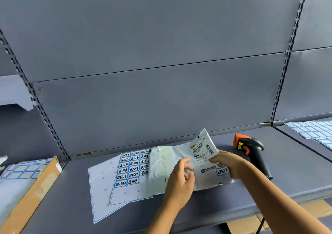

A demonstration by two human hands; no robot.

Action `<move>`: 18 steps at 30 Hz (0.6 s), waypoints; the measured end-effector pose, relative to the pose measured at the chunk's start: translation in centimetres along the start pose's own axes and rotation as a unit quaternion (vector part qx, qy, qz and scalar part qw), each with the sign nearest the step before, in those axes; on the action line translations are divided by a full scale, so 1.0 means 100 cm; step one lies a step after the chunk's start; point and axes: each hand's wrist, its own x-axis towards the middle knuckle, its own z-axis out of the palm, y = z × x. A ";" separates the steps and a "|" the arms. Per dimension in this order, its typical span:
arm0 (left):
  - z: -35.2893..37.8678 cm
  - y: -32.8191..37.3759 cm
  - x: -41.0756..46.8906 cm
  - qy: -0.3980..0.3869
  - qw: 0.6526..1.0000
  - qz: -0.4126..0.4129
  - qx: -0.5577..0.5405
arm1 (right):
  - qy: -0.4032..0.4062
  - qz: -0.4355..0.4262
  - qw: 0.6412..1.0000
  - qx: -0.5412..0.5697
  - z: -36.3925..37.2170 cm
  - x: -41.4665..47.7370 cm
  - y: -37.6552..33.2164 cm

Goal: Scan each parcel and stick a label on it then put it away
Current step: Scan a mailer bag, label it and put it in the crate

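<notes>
My right hand (231, 165) is curled round the right edge of the parcel (206, 178), thumb on top and fingers under, lifting that end off the shelf (71, 198) while its left end lies over the sticker sheet (133, 169). My left hand (181, 178) is over the middle of the parcel, fingers loosely bent, gripping nothing.

The parcel is a thin poly mailer, soft and crumpled. It bends where I lift it, so I judge it light, floppy and a little slick. Whatever is inside gives it no stiffness. A pinch at one edge is enough to carry it, but I would hold it by the edge clear of the barcode and the blue label (222, 171) already on its face, and put a flat hand under it if it sags. I don't think a firm squeeze would hurt it.

Count:
- One parcel.
- One blue label on the parcel.
- One scanner (251, 149), lying on the shelf just behind my right wrist.
- One sticker sheet under the parcel, with about seventeen labels left. The parcel's edge overlaps the right column, so I may be off by one.
- One box (36, 194) at the left, with another sheet (19, 172) on it.
- More sheets (312, 129) at the far right.
</notes>
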 end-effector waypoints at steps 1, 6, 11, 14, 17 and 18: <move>-0.005 -0.001 -0.001 0.035 0.999 -0.010 0.000 | 0.004 -0.006 1.000 0.009 -0.003 -0.002 -0.001; -0.038 -0.009 -0.007 0.149 0.987 -0.045 -0.025 | 0.008 -0.031 0.994 0.108 -0.024 -0.011 -0.002; -0.043 -0.004 -0.030 0.190 0.980 -0.055 -0.034 | -0.011 -0.068 0.984 0.167 -0.042 -0.040 0.003; -0.022 0.012 -0.056 0.206 0.975 -0.068 -0.045 | -0.017 -0.090 0.979 0.182 -0.059 -0.063 0.019; 0.012 0.037 -0.088 0.195 0.978 -0.067 -0.037 | -0.009 -0.111 0.975 0.193 -0.084 -0.095 0.039; 0.023 0.046 -0.098 0.186 0.980 -0.065 -0.038 | -0.002 -0.117 0.974 0.195 -0.094 -0.105 0.045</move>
